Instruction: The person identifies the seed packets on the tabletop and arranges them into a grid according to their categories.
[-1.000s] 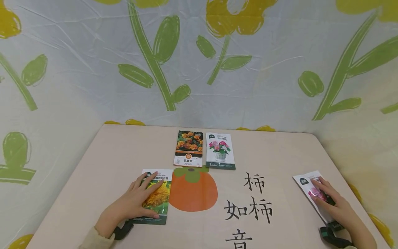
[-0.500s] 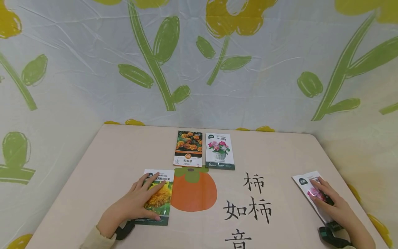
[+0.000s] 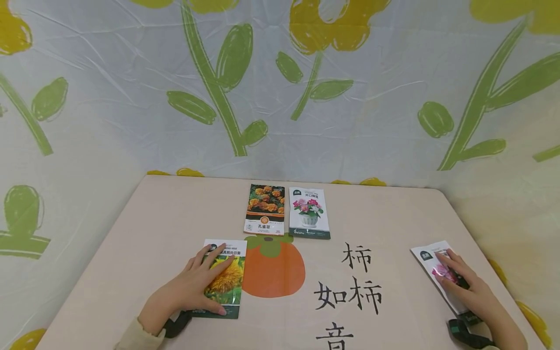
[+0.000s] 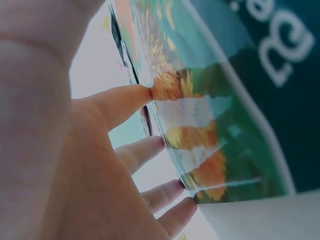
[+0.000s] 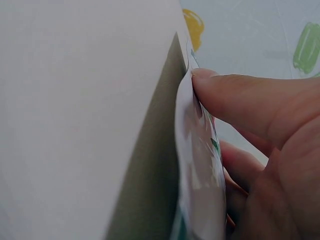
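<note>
The head view looks forward and down from above the near side of the table [image 3: 175,209], far enough back to take in the left hand [image 3: 190,287], the right hand [image 3: 477,289] and the patterned cloth [image 3: 358,141] beyond. The left wrist view is very close, looking past that hand to the left packet [image 3: 234,279] — rolled so the lettering slants. The right wrist view, also close, faces along the tabletop toward cloth, the right packet [image 5: 202,165] nearly edge-on. Each wrist view shares its hand and packet with the head view.
</note>
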`<state>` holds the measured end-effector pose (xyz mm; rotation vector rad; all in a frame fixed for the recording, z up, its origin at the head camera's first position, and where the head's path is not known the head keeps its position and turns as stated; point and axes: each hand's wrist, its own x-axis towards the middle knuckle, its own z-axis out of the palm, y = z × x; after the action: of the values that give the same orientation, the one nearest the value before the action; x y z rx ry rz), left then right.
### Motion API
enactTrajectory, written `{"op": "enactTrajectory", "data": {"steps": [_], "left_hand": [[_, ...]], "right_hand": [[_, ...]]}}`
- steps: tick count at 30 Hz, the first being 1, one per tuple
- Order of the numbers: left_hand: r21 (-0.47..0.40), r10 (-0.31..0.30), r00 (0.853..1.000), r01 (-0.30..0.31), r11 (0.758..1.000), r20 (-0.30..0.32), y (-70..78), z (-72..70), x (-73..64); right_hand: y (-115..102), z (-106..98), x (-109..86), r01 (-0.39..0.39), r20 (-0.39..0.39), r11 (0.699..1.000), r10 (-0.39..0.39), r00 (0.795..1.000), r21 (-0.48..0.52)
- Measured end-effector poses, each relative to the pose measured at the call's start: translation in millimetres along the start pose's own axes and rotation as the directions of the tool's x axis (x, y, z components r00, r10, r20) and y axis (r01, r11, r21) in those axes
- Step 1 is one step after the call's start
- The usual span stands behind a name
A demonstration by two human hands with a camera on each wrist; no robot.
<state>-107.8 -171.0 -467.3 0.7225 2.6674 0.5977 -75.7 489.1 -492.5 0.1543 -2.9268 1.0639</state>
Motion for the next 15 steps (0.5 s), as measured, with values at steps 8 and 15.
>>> {"op": "enactTrajectory", "data": {"steps": [8, 15], "left_hand": [[0.006, -0.009, 1.0, 0.009, 1.0, 0.01, 4.2, 0.8, -0.2], [-0.005, -0.015, 1.0, 0.015, 1.0, 0.013, 7.9, -0.6, -0.1]], "right_hand": [[-1.1, -0.8, 0.1, -0.018, 0.018, 1.0, 0.018, 1.0, -0.004], [-2.0, -1.1, -0.2, -0.02, 0.021, 1.0, 0.02, 1.0, 0.003]]}}
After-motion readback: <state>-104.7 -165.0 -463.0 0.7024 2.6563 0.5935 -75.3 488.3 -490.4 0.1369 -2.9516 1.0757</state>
